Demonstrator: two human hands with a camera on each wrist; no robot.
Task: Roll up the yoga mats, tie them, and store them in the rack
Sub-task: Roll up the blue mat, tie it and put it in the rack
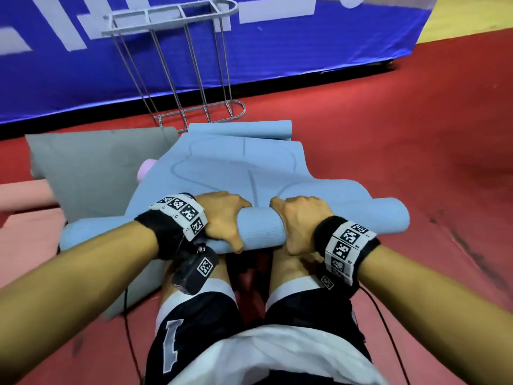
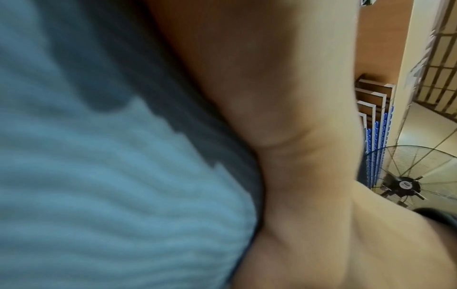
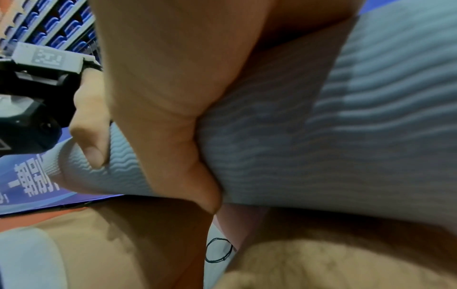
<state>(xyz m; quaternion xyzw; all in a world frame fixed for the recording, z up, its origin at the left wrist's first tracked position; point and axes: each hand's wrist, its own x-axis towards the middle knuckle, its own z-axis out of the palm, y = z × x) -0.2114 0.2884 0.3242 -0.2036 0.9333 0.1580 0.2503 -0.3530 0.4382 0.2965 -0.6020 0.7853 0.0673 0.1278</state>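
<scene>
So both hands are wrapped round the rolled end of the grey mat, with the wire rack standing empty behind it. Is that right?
Not quite: the colour is wrong. In the head view the left hand and right hand both grip the rolled end of the blue mat. The grey mat lies flat to the left, untouched. The wire rack does stand empty behind.

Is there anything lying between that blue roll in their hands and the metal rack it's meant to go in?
Only the blue mat's own unrolled stretch, running from the roll up to the rack's foot. The grey mat lies off to the left.
</scene>
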